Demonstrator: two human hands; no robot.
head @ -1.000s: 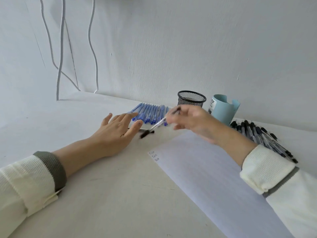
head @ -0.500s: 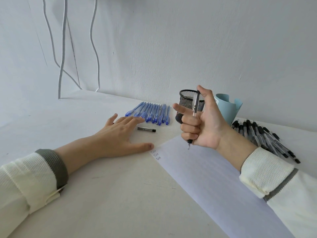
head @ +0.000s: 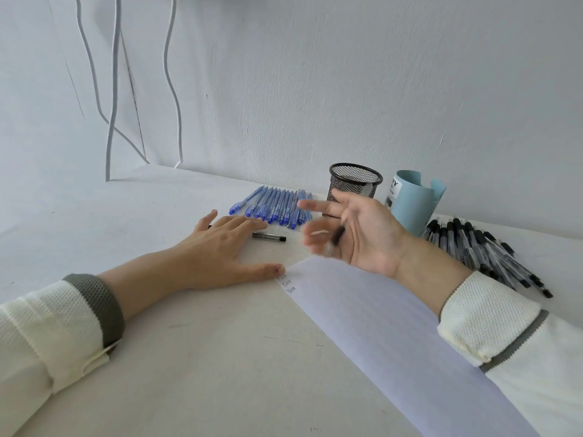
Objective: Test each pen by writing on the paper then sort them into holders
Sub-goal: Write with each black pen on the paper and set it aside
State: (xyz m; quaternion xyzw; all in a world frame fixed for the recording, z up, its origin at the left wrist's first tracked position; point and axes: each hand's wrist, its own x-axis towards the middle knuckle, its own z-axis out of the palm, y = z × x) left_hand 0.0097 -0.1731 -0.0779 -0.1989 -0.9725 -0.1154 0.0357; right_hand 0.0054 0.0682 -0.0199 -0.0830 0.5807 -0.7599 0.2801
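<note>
My left hand [head: 217, 250] lies flat on the table, and its thumb tip touches the top left corner of the white paper [head: 394, 326]. That corner carries three small lines reading "Test". My right hand [head: 369, 234] hovers above the paper's top edge with its palm turned toward me. Its fingers are blurred and loosely curled round a clear pen with a black grip [head: 337, 236]. A black pen cap [head: 269, 237] lies on the table just past my left fingertips.
A row of blue pens [head: 277, 206] lies behind my left hand. A black mesh holder [head: 355, 184] and a light blue cup holder [head: 413, 203] stand by the wall. A pile of black pens [head: 479, 250] lies at the right. White cables [head: 113, 105] hang at the back left.
My right hand pulled the pen out of its cap, raised it upright in a fist, then loosened and turned the pen in its fingers. The cap stayed on the table; my left thumb slid to the paper's corner.
</note>
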